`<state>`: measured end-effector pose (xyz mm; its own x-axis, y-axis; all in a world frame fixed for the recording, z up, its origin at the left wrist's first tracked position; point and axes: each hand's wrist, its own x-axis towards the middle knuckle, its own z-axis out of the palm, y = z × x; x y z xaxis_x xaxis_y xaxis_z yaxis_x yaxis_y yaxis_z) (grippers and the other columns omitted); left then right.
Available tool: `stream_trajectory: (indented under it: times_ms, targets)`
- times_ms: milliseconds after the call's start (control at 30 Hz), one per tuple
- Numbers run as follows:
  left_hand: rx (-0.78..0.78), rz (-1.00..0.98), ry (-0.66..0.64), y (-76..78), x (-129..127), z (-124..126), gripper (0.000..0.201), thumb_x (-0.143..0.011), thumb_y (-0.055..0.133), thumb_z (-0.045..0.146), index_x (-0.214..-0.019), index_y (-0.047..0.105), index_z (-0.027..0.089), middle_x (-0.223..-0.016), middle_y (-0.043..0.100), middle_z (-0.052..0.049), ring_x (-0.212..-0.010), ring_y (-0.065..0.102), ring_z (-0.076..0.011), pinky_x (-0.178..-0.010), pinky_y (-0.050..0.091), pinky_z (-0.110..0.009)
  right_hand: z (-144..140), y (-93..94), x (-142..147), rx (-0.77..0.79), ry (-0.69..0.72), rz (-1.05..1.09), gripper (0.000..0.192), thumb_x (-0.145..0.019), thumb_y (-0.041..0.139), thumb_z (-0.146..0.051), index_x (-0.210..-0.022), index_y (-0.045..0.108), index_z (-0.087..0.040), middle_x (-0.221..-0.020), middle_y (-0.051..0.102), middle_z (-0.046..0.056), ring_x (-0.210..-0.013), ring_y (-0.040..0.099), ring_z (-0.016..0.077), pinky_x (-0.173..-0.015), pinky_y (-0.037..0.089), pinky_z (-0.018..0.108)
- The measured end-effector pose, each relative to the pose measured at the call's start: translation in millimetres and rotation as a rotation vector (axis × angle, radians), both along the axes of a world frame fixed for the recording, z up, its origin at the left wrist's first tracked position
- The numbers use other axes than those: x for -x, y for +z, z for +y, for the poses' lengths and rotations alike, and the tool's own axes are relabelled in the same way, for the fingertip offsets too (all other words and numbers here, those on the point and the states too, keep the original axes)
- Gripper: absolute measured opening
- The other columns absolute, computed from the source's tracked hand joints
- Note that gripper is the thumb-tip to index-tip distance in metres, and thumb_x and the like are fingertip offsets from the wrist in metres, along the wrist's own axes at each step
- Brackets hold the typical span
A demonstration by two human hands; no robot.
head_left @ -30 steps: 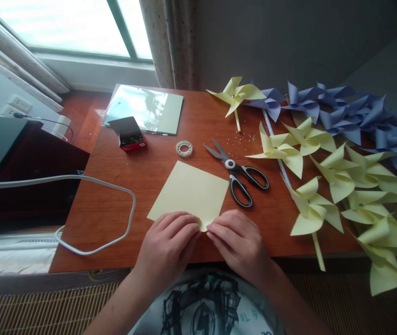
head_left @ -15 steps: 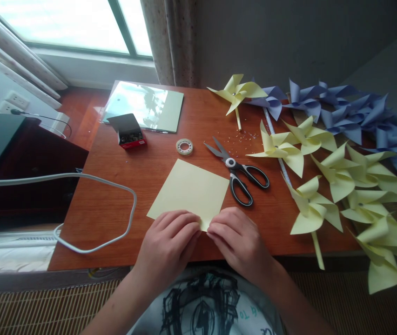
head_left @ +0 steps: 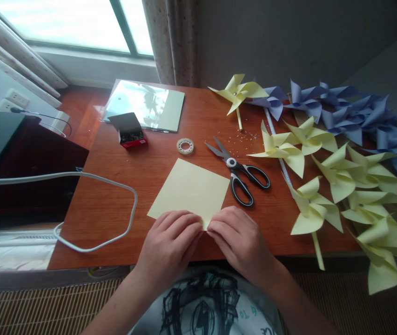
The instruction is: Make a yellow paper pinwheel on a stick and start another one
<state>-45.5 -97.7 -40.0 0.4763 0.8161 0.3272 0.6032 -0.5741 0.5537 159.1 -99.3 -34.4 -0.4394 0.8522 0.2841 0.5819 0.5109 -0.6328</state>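
Observation:
A pale yellow sheet of paper (head_left: 191, 188) lies turned at an angle on the wooden table, its near corner between my two hands. My left hand (head_left: 172, 239) pinches the near edge of the sheet, fingers closed. Close beside it, my right hand (head_left: 238, 237) grips the same edge near the corner, fingers also pressed together. The thumbs and the part of the edge under the fingers are hidden. Black-handled scissors (head_left: 231, 163) lie partly opened just right of the sheet. A roll of clear tape (head_left: 185, 146) rests beyond its far corner.
Several yellow pinwheels (head_left: 312, 207) and blue-purple pinwheels (head_left: 341, 104) crowd the right side. An opened red box (head_left: 133, 142) of small dark pieces stands at the left, before a shiny packet of paper (head_left: 142, 104). A white cable (head_left: 133, 209) loops over the left edge. Paper bits lie beyond the scissors.
Almost nothing differs. Both hands keep their hold on the paper's near edge, and the whole view has shifted very slightly.

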Motion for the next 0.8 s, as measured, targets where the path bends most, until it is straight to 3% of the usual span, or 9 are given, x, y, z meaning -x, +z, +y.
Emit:
stream_trajectory:
  times_ms: [433,800]
  targets:
    - [0.047,-0.049,-0.006,2.5,-2.2,0.7,0.011,-0.093,0.062,0.01,-0.099,0.065,0.018,-0.1,0.075,-0.004,-0.095,0.064,-0.0205,-0.089,0.048,-0.036,-2.1,-2.3,-2.1,-0.04,-0.02,0.053,0.016,-0.092,0.066,-0.007,-0.102,0.065,-0.019,-0.099,0.07,0.007,-0.091,0.061,0.0198,-0.082,0.053,0.036]
    - [0.027,-0.052,-0.011,-0.3,-2.4,-0.2,0.014,-0.093,0.061,0.009,-0.102,0.066,0.019,-0.104,0.075,-0.005,-0.098,0.064,-0.02,-0.09,0.047,-0.036,0.7,1.5,2.2,0.119,0.029,0.059,0.011,-0.1,0.054,-0.013,-0.096,0.063,-0.019,-0.097,0.068,0.007,-0.091,0.059,0.0197,-0.083,0.053,0.036]
